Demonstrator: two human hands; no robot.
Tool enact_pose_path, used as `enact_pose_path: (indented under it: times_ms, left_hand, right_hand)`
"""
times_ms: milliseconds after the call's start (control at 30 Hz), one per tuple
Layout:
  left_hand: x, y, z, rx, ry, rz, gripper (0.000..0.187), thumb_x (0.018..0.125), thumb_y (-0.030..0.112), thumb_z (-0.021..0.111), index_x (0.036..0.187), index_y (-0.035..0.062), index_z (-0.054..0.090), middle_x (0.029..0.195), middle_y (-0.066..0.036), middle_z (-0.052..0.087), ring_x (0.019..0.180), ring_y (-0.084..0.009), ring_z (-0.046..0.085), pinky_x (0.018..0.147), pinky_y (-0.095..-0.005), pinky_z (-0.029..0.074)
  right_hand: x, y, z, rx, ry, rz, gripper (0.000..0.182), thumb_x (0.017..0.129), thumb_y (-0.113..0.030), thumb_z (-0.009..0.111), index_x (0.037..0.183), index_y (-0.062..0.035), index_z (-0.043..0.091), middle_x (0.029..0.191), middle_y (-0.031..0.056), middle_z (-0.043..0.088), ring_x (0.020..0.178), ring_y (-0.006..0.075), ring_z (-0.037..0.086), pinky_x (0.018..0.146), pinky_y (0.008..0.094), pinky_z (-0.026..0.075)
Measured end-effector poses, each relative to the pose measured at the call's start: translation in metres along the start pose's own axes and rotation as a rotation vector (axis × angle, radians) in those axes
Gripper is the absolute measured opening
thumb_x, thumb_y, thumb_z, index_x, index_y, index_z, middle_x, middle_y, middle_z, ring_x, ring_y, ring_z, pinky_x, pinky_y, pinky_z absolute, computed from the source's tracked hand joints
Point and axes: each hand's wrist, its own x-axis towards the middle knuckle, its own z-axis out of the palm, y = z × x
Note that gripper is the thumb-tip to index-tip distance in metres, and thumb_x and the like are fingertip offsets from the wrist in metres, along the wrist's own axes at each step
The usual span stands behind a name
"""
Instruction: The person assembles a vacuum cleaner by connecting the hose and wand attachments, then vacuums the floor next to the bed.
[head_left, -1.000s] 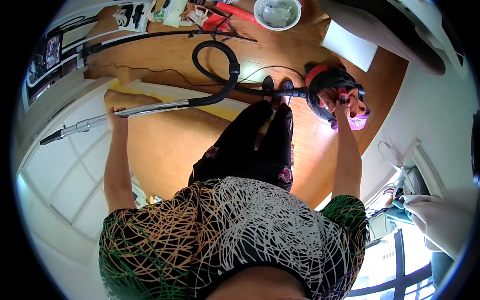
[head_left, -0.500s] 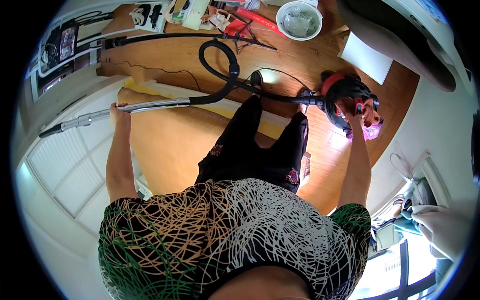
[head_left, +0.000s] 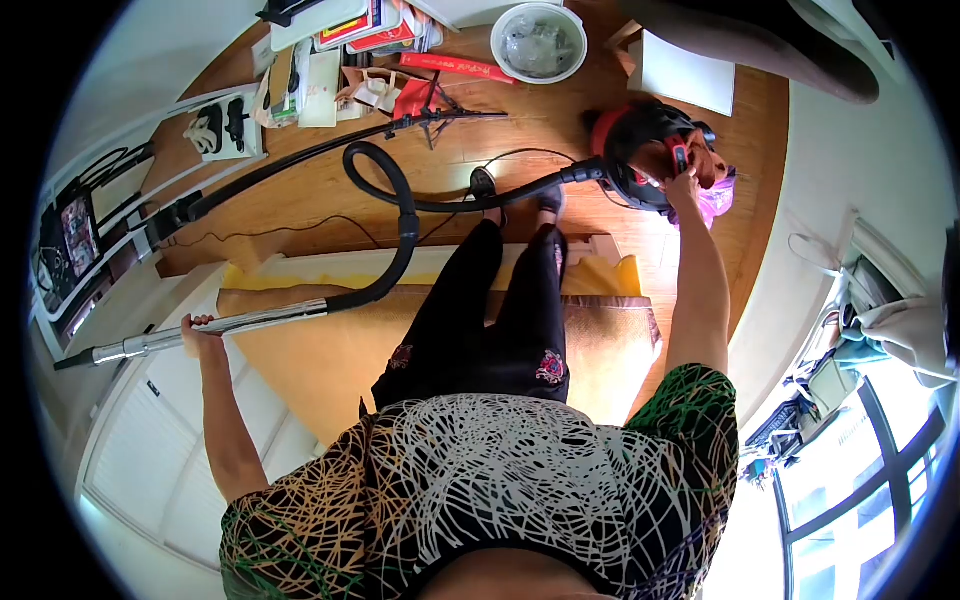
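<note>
My left hand (head_left: pixel 203 334) is wrapped round a silver metal vacuum tube (head_left: pixel 265 317) at the left, which points toward the left edge. From the tube's right end a black hose (head_left: pixel 402 262) loops up and across to a red and black vacuum cleaner (head_left: pixel 640 155). At the upper right my right hand (head_left: pixel 684 188) is closed on the red and black handle (head_left: pixel 677 153) on top of the cleaner. A brown cloth (head_left: pixel 712 168) and a pink plastic bag (head_left: pixel 716 200) lie against the cleaner's right side.
A white bucket (head_left: pixel 540 80) holding clear plastic stands at the top, beside a long red box (head_left: pixel 455 67). A black stand (head_left: pixel 430 118) is left of it. The yellowish mat (head_left: pixel 290 365) lies under my legs, and a white box (head_left: pixel 685 75) is at the upper right.
The view has shifted, so the bucket and cleaner sit further left and higher. My feet are closer together. Both hands keep their holds on tube and handle.
</note>
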Motion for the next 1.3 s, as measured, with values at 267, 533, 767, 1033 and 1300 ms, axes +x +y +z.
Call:
enact_pose_path:
  times_ms: [267,533,767,1033,1300]
  left_hand:
    - [0.013,0.003,-0.01,0.069,-0.082,0.079,0.022,0.076,0.01,0.049,0.059,0.0082,0.036,0.052,-0.003,0.037,0.048,-0.0162,0.04,0.053,-0.0312,0.04]
    - [0.004,-0.004,0.023,0.208,-0.232,0.189,0.022,0.073,0.007,0.053,0.056,0.0087,0.039,0.049,-0.004,0.04,0.043,-0.0167,0.042,0.048,-0.0297,0.04]
    - [0.009,-0.006,0.017,0.151,-0.19,0.176,0.019,0.072,0.002,0.051,0.056,0.0039,0.041,0.052,-0.007,0.042,0.049,-0.019,0.046,0.053,-0.0317,0.043]
    - [-0.003,-0.027,0.043,0.119,-0.308,0.154,0.015,0.07,0.002,0.052,0.057,0.0027,0.043,0.054,-0.008,0.044,0.05,-0.0193,0.047,0.055,-0.0332,0.044]
    - [-0.008,-0.009,0.043,0.147,-0.382,0.235,0.014,0.07,-0.002,0.053,0.06,0.0016,0.044,0.052,-0.008,0.043,0.048,-0.0195,0.045,0.052,-0.0339,0.044]
  right_hand:
    - [-0.036,-0.051,0.014,0.022,-0.034,0.055,0.052,0.074,-0.026,0.064,0.108,-0.0013,0.034,0.106,0.0194,0.053,0.102,0.035,0.049,0.084,0.0415,0.042]
    - [-0.045,-0.048,0.037,-0.024,-0.116,0.036,0.056,0.073,-0.023,0.064,0.113,-0.003,0.029,0.113,0.0208,0.046,0.11,0.0342,0.042,0.086,0.0415,0.041]
    - [-0.062,-0.084,0.046,-0.061,-0.145,0.022,0.034,0.083,-0.013,0.045,0.114,-0.0059,0.032,0.119,0.0177,0.042,0.113,0.0323,0.04,0.088,0.0406,0.041]
    - [-0.043,-0.038,0.042,-0.062,-0.101,-0.028,0.053,0.073,-0.02,0.058,0.115,-0.0001,0.031,0.117,0.0243,0.04,0.113,0.0385,0.037,0.091,0.0429,0.037]
    - [-0.056,-0.054,0.059,-0.008,-0.136,-0.044,0.061,0.069,-0.023,0.062,0.115,0.0024,0.032,0.115,0.0271,0.042,0.11,0.0414,0.04,0.092,0.0421,0.036]
